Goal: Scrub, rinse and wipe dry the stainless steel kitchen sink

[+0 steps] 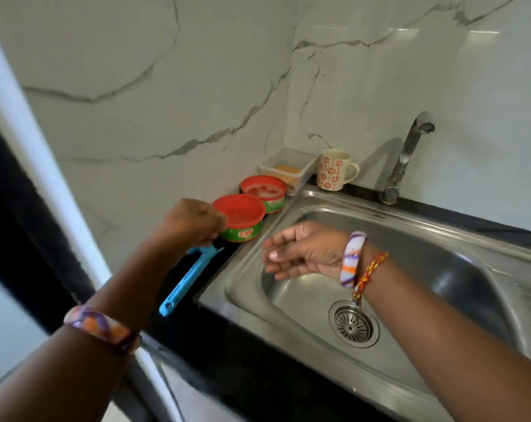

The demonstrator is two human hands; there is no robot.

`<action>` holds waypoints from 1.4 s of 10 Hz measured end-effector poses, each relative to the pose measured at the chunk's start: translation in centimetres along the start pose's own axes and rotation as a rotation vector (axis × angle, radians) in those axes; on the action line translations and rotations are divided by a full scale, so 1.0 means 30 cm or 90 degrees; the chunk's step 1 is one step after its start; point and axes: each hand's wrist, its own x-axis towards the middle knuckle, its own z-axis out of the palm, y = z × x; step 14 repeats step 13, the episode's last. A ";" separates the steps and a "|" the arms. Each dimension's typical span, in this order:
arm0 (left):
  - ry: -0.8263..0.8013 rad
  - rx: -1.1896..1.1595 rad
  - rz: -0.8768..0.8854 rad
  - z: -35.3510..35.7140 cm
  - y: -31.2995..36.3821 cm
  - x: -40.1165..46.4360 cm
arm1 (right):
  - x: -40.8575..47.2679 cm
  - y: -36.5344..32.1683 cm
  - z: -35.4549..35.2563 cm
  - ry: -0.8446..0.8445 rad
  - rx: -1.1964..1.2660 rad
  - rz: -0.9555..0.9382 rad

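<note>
The left hand [191,222] is seen from the back, its fingers curled at the near edge of a red-lidded tub [240,217]; whether the tub or its lid is actually gripped cannot be told, since the fingertips are hidden. A second red tub [264,190] is set just behind the first. A blue tool [188,280] is laid on the black counter [227,345] just below the left knuckles. The right hand [303,254] is held over the sink [440,269], fingers straight, slightly spread and pointed toward the tub, with nothing held. The steel basin is found under and to the right of those fingers, its drain [354,323] below the right wrist. Beyond the fingertips, a clear box [288,169], a flowered mug [334,169] and the tap [407,153] are lined along the marble wall
</note>
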 end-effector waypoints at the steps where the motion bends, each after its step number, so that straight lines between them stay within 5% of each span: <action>1: 0.027 0.456 -0.011 -0.049 -0.142 -0.070 | 0.034 0.091 0.127 -0.043 0.091 0.079; 2: -0.031 0.569 -0.044 -0.052 -0.193 -0.117 | 0.079 0.131 0.217 -0.028 0.123 0.118; 3: 0.016 0.521 -0.046 -0.044 -0.219 -0.163 | 0.143 0.154 0.322 0.037 0.087 0.130; 5: -0.072 0.168 -0.001 -0.062 -0.197 -0.237 | 0.152 0.150 0.365 0.141 0.171 0.048; 7: -0.040 0.024 0.079 -0.093 -0.117 -0.265 | 0.122 0.054 0.267 0.174 0.204 -0.050; 9: 0.012 0.236 0.149 -0.146 -0.108 -0.192 | 0.229 -0.097 0.177 0.193 0.132 -0.056; 14: -0.013 0.284 0.149 -0.119 -0.168 -0.104 | 0.348 -0.082 0.151 0.193 0.119 0.031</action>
